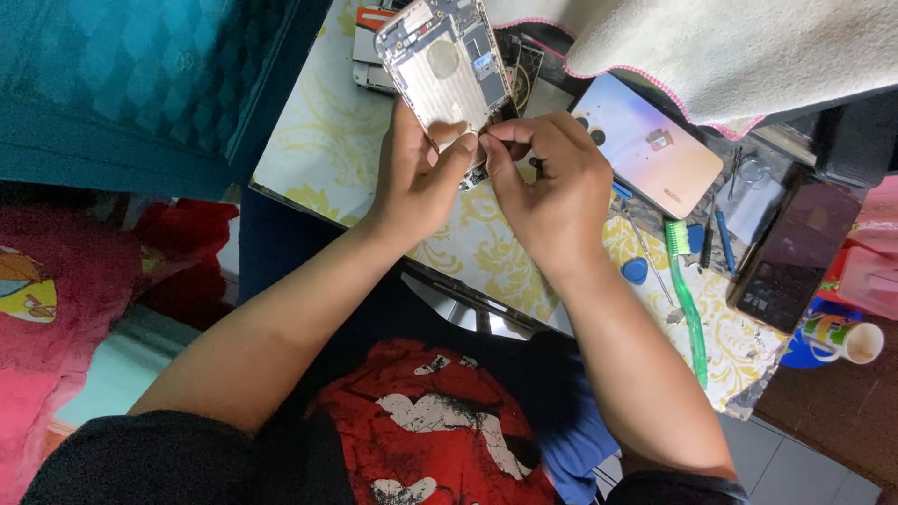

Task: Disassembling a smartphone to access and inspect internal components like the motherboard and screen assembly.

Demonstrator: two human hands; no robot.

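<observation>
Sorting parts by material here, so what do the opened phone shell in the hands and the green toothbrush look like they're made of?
The phone shell looks like metal: pale, matte silver-gold inner face with a dull sheen, held by both hands. The green toothbrush looks like translucent plastic, since light passes through its glossy handle.

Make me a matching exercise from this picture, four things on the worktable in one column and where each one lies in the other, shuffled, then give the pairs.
Things:
1. opened silver phone housing
2. green translucent toothbrush
3. pale iridescent phone back cover
4. white printed mug

Places:
A. at the far right, past the table's corner
B. flat on the table under the cream towel's edge
C. held up in both hands
D. lying along the table's near right edge

Pairs: 1-C, 2-D, 3-B, 4-A
</observation>
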